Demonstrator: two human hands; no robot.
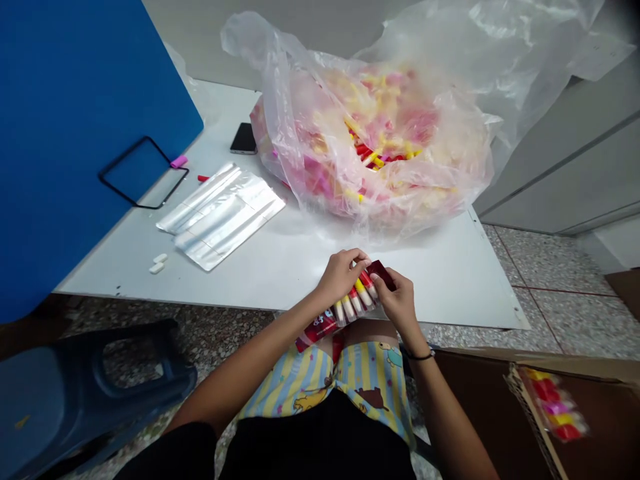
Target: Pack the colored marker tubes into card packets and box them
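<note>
At the table's front edge, above my lap, lies a clear pack of small white sticks with red and yellow ends. Its dark red printed part hangs over my thigh. My left hand is closed at the upper ends of the sticks, its fingertips curled over them. With thumb and fingers, my right hand grips the pack's dark red end flap. What lies beneath my fingers is hidden.
A big clear bag of red, yellow and pink pieces covers the table's back. Flat clear sleeves, a phone, a black frame and two white pieces lie left. A cardboard box with a filled pack stands right; a blue stool lower left.
</note>
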